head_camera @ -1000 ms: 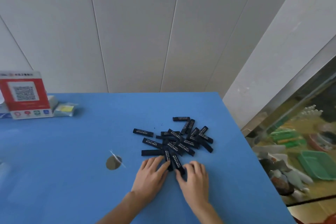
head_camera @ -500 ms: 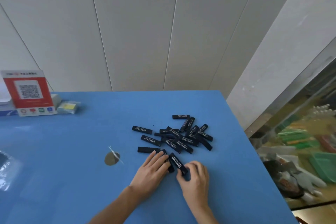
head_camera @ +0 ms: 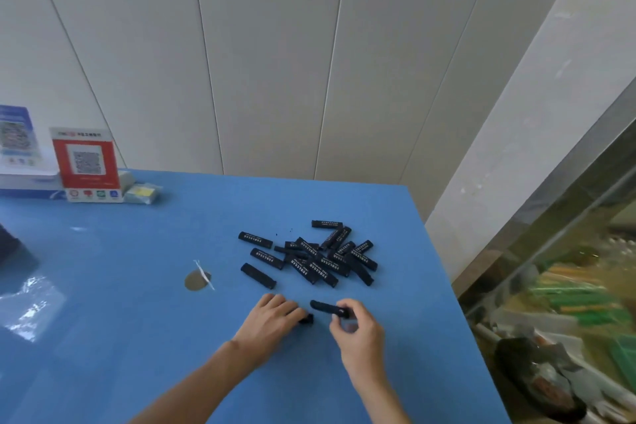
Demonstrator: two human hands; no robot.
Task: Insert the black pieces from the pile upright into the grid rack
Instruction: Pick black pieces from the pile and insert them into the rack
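A pile of several black rectangular pieces (head_camera: 320, 256) with white lettering lies on the blue table (head_camera: 137, 337), right of centre. My right hand (head_camera: 358, 330) pinches one black piece (head_camera: 325, 306) between thumb and fingers, just in front of the pile. My left hand (head_camera: 272, 318) lies palm down with its fingers curled over another black piece (head_camera: 306, 319), of which only the end shows. One piece (head_camera: 258, 275) lies apart at the pile's left. No grid rack is in view.
A red QR-code sign (head_camera: 86, 165) and a blue one (head_camera: 15, 138) stand at the far left by a small packet (head_camera: 142, 193). A round grey spot (head_camera: 197, 279) marks the table. Clear plastic (head_camera: 27, 303) lies left. The table's right edge drops beside a glass tank (head_camera: 568, 303).
Both hands drew back toward me from the pile, each taking a black piece along. The right hand went from lying flat to pinching its piece. The view shifted right.
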